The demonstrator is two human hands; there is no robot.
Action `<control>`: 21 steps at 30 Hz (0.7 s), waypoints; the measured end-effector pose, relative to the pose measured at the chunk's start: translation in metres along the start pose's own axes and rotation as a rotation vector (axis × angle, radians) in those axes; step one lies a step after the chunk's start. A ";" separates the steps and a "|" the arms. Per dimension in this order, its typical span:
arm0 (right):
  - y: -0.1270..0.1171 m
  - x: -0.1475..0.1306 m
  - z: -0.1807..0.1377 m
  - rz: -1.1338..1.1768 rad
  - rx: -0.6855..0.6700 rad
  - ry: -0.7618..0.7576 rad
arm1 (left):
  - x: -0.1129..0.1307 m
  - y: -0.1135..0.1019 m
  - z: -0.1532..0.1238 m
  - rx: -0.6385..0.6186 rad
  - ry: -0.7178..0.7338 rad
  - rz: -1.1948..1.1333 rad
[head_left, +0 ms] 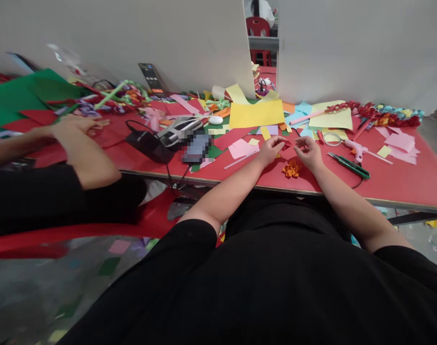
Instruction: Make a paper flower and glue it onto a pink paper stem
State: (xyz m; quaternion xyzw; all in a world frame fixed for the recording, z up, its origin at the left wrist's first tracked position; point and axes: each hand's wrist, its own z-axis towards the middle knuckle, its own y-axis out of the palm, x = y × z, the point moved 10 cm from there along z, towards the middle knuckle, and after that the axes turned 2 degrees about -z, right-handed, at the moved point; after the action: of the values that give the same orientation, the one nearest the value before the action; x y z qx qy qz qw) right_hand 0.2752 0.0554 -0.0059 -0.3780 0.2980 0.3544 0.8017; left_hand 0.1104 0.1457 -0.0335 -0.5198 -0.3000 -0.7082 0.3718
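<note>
My left hand [271, 150] is over the front part of the red table, its thumb and fingertips pinched together. A small piece of red paper [287, 151] shows at those fingertips, hard to tell from the red tabletop. Just to the right, my right hand [309, 152] is held with fingers curled and a gap between thumb and forefinger; I see nothing in it. An orange paper flower [291, 169] lies on the table below and between my hands. Right of my right hand lie a green utility knife [349, 165] and a pink glue gun [357, 150].
A roll of tape [332, 139] and pink paper sheets [401, 145] lie to the right. Yellow paper [256, 114] stretches across the back. A black box with a cable [150, 144] and a phone [197, 147] are at left, beside another person's arm [91, 155].
</note>
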 end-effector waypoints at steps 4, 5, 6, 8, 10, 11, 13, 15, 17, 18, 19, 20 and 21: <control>0.002 -0.005 -0.001 -0.003 -0.014 -0.044 | 0.006 0.008 -0.003 -0.062 0.007 0.010; 0.003 -0.008 -0.001 -0.013 -0.026 -0.056 | 0.005 0.009 -0.003 -0.073 0.001 0.008; 0.004 -0.010 -0.002 -0.026 -0.042 -0.070 | 0.004 0.009 -0.003 -0.081 -0.007 0.004; 0.006 -0.015 -0.002 -0.048 -0.069 -0.095 | 0.001 0.010 -0.004 -0.093 -0.028 -0.005; 0.004 -0.017 -0.002 -0.066 -0.069 -0.098 | -0.002 0.011 -0.004 -0.106 -0.041 -0.020; 0.003 -0.016 -0.002 -0.073 -0.062 -0.091 | -0.004 0.012 -0.004 -0.116 -0.046 -0.035; 0.002 -0.015 -0.001 -0.082 -0.050 -0.074 | -0.006 0.014 -0.004 -0.136 -0.054 -0.068; 0.002 -0.012 0.000 -0.087 -0.049 -0.052 | -0.006 0.015 -0.003 -0.148 -0.043 -0.076; 0.002 -0.008 0.000 -0.089 -0.048 -0.021 | -0.003 0.015 -0.003 -0.154 -0.008 -0.051; 0.002 -0.006 0.000 -0.086 -0.044 0.000 | -0.001 0.015 -0.003 -0.157 0.011 -0.034; 0.001 -0.003 0.000 -0.078 -0.040 0.023 | 0.000 0.015 -0.003 -0.158 0.026 -0.021; 0.001 0.001 0.000 -0.064 -0.036 0.048 | 0.002 0.015 -0.003 -0.162 0.038 -0.011; 0.002 0.004 0.000 -0.048 -0.034 0.072 | 0.003 0.015 -0.003 -0.165 0.047 0.000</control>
State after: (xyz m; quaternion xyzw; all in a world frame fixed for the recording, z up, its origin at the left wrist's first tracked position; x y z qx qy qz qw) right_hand 0.2763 0.0578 -0.0092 -0.4113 0.3115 0.3261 0.7921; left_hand 0.1211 0.1340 -0.0310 -0.5319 -0.2316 -0.7426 0.3345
